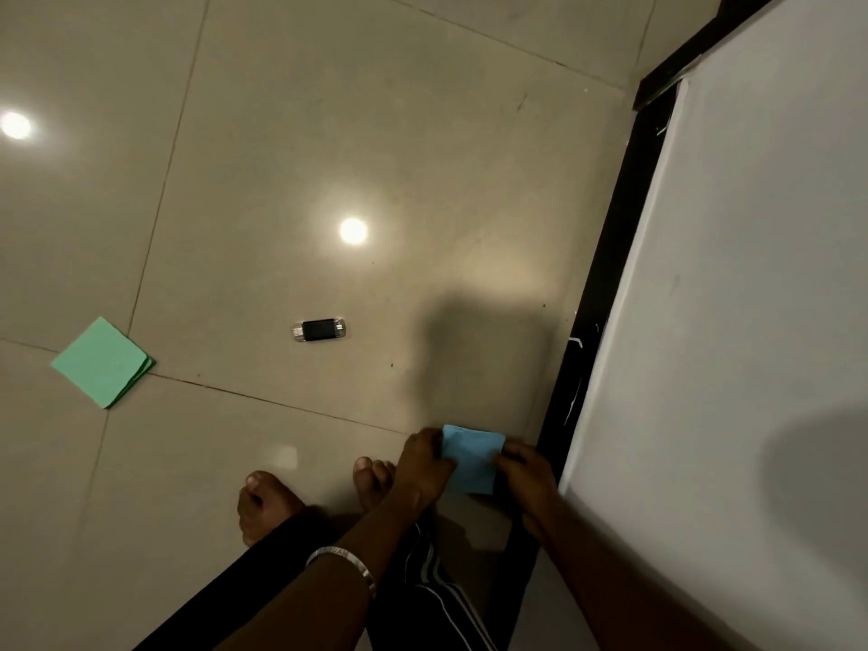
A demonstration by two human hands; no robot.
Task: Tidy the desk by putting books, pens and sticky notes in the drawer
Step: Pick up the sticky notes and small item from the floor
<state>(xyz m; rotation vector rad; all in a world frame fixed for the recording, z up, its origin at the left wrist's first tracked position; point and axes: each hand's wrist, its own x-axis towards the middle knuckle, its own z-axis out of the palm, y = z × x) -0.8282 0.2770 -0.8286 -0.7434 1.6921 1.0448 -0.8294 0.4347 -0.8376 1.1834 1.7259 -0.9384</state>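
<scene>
Both hands low in the frame, right of centre. My left hand [425, 462] pinches the left edge of a blue sticky-note pad [471, 458]; my right hand [526, 472] pinches its right edge. Pad held above the tiled floor [282, 133], just beside the white bench [751, 274] with its black edge along the right of the frame. Green sticky-note pad [103, 362] lies on the floor at mid-left. Black USB stick [320, 329] lies on the floor near centre. My bare feet [263, 505] stand at the bottom centre. Metal bangle [343, 563] on left wrist.
</scene>
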